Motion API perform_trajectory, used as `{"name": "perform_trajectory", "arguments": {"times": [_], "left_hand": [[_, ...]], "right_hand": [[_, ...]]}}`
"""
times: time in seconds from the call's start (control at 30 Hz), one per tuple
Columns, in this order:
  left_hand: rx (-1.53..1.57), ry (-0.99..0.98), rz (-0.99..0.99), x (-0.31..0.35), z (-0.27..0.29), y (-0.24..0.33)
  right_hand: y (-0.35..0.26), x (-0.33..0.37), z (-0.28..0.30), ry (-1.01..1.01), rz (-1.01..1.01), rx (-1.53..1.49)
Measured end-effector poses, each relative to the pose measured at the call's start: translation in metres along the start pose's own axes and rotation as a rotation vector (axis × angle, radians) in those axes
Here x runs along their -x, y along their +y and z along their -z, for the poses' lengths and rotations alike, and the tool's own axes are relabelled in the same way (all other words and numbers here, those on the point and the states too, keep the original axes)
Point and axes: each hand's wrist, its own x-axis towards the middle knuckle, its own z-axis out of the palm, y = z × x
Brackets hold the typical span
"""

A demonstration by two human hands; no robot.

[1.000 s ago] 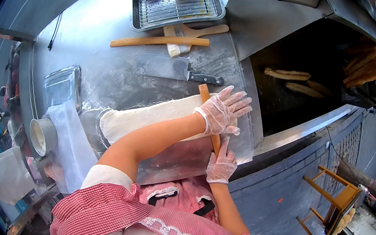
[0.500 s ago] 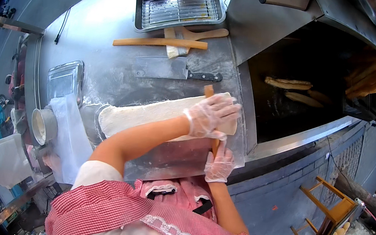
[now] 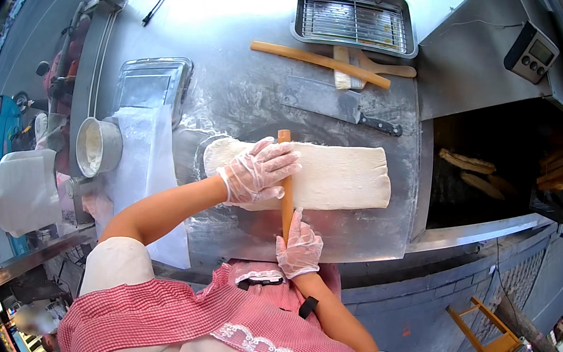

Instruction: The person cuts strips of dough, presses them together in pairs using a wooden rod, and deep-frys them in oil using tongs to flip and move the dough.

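A wooden rolling pin (image 3: 287, 209) lies across a long, flat strip of pale dough (image 3: 342, 177) on the metal worktop. My left hand (image 3: 260, 172), in a clear plastic glove, lies flat over the pin's upper part with its fingers stretched out. Gloved in the same way, my right hand (image 3: 300, 246) has the pin's near end between thumb and fingers, by the worktop's front edge. The dough's left end is partly hidden by my left hand and forearm.
Beyond the dough lie a cleaver (image 3: 321, 100), a wooden stick (image 3: 319, 63) and a pastry brush (image 3: 348, 77). A racked tray (image 3: 354, 45) stands farther back. Left are a metal lid (image 3: 154, 82), white cloth (image 3: 147, 157) and pot (image 3: 100, 148). Right, a fryer (image 3: 486, 228) holds dark oil and fried dough sticks (image 3: 467, 161).
Both hands and the rolling pin have moved left along the dough, from its right end toward its left end. The view has shifted too.
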Motion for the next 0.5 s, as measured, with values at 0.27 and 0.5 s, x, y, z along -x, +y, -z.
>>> {"name": "perform_trajectory", "arguments": {"times": [0.27, 0.5], "left_hand": [[0.013, 0.083, 0.014, 0.053, -0.030, -0.015], [0.077, 0.229, 0.043, 0.068, -0.050, -0.013]], "right_hand": [[-0.055, -0.009, -0.019, -0.137, 0.042, -0.038], [-0.103, -0.016, -0.036, -0.200, 0.100, 0.026]]}}
